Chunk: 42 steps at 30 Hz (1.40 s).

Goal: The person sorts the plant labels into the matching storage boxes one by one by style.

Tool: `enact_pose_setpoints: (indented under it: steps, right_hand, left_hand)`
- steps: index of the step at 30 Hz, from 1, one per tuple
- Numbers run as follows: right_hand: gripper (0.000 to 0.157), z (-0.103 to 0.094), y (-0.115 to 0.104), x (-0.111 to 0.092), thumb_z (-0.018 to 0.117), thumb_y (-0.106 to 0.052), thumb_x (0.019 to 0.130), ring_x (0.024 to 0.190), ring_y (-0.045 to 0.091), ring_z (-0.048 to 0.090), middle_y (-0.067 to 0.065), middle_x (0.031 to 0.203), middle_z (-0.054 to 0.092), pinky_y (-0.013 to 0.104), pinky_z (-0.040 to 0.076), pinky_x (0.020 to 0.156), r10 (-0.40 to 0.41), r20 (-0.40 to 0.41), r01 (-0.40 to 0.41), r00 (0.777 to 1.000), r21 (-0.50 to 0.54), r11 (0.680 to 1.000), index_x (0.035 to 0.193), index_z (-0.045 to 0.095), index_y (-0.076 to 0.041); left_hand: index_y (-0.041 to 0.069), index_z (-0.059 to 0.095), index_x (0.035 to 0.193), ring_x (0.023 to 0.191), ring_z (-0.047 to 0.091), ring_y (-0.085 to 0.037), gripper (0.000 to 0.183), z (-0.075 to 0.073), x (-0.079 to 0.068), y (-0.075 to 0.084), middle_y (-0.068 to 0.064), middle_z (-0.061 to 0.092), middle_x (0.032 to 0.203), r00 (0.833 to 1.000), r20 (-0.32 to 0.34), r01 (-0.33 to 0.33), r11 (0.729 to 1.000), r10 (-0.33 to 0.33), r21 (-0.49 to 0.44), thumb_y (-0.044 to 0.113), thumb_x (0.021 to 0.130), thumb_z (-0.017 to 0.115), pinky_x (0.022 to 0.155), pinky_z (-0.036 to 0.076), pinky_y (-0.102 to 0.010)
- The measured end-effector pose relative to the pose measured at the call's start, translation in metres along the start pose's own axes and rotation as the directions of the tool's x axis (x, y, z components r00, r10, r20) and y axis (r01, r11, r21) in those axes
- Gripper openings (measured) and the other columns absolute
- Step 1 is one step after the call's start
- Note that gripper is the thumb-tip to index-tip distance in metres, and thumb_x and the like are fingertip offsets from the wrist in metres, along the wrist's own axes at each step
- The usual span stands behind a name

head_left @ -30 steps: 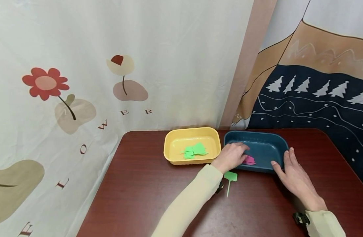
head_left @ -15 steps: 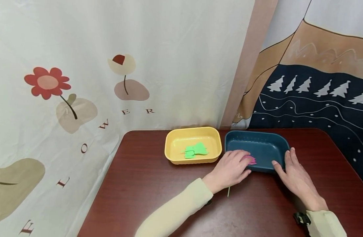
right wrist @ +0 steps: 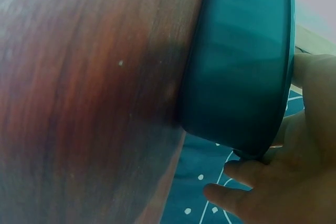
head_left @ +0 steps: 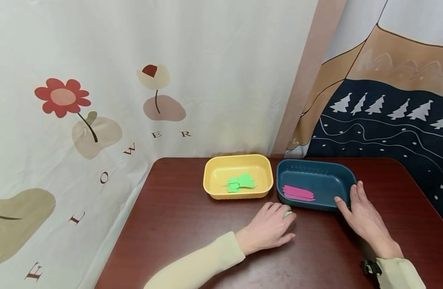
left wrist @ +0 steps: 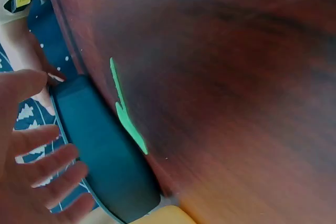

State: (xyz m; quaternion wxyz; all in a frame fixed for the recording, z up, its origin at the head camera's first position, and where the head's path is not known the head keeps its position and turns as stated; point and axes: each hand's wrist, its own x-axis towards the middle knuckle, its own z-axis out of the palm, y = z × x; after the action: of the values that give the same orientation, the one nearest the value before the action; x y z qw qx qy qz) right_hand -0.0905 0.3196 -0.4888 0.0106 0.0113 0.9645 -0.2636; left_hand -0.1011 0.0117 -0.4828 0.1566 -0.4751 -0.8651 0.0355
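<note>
My left hand [head_left: 266, 227] is above the table in front of the blue bin [head_left: 319, 206], fingers spread apart. Beneath it lies a green T-shaped plant label [left wrist: 129, 123], mostly hidden by the fingers in the head view; the left wrist view shows it flat on the table, apart from the hand. My right hand [head_left: 367, 220] rests against the right end of the blue bin, its thumb near the front rim and its fingers straight along the side. Pink labels [head_left: 298, 193] lie stacked in the blue bin. Several green labels [head_left: 246, 180] lie in the yellow bin [head_left: 239, 196].
Both bins stand side by side near the back edge of the dark red wooden table [head_left: 178, 216]. Behind the table hangs a printed curtain [head_left: 221, 80]. A black wrist strap [head_left: 370, 267] sits on the right wrist.
My left hand has moved from inside the blue bin toward me, over the green label on the table. The pink labels now show fully. The right hand has stayed at the bin.
</note>
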Motion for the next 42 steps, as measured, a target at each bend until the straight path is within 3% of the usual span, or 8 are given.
enact_pose_setpoints:
  steps: [14,21,30,36,42]
  right_hand:
    - [0.092,0.0,0.002,0.0,0.04,-0.05,0.109,0.138,0.07,0.017,0.039,0.162,-0.012,0.08,0.025,0.102,-0.002,-0.003,0.002,1.0,0.002,1.0,0.155,0.001,0.019]
    - [0.09,0.0,0.002,-0.001,0.039,-0.05,0.11,0.148,0.061,-0.003,0.037,0.163,-0.014,0.079,0.014,0.108,-0.017,-0.022,0.018,1.0,0.046,0.999,0.157,0.002,0.015]
    - [0.086,-0.003,-0.008,-0.008,0.045,-0.046,0.109,0.151,0.057,-0.004,0.028,0.167,-0.016,0.076,0.008,0.112,-0.031,-0.113,0.037,0.993,0.044,0.998,0.16,0.005,0.011]
    - [0.081,-0.001,-0.019,-0.017,0.051,-0.038,0.109,0.153,0.054,0.003,0.024,0.17,-0.011,0.073,0.012,0.114,-0.092,-0.195,0.101,0.977,0.037,0.994,0.16,0.013,0.011]
    - [0.076,0.003,-0.031,-0.025,0.057,-0.031,0.107,0.154,0.052,0.009,0.023,0.171,-0.002,0.073,0.017,0.113,-0.139,-0.243,0.152,0.96,0.035,0.988,0.159,0.021,0.012]
  left_hand:
    - [0.019,0.067,0.103,0.088,0.059,-0.015,0.051,0.009,-0.017,0.005,0.002,0.059,0.099,0.985,0.089,0.148,0.988,-0.151,0.04,0.068,0.092,0.062,0.07,0.047,-0.029]
    - [0.019,0.068,0.103,0.085,0.058,-0.015,0.052,0.014,-0.022,0.007,0.002,0.059,0.095,0.97,0.134,0.197,0.979,-0.202,0.055,0.07,0.089,0.065,0.066,0.046,-0.029]
    - [0.02,0.07,0.107,0.086,0.06,-0.015,0.043,0.017,-0.026,0.002,0.002,0.06,0.095,0.975,0.128,0.171,0.983,-0.179,0.072,0.06,0.09,0.071,0.062,0.045,-0.028]
    - [0.018,0.073,0.098,0.077,0.059,-0.013,0.023,0.015,-0.031,-0.007,0.002,0.059,0.089,0.99,0.084,0.105,0.989,-0.114,0.1,0.039,0.091,0.076,0.057,0.049,-0.025]
    - [0.016,0.073,0.088,0.072,0.058,-0.011,0.012,0.013,-0.033,-0.014,0.002,0.059,0.083,0.991,0.096,0.08,0.993,-0.088,0.087,0.022,0.083,0.083,0.054,0.051,-0.02]
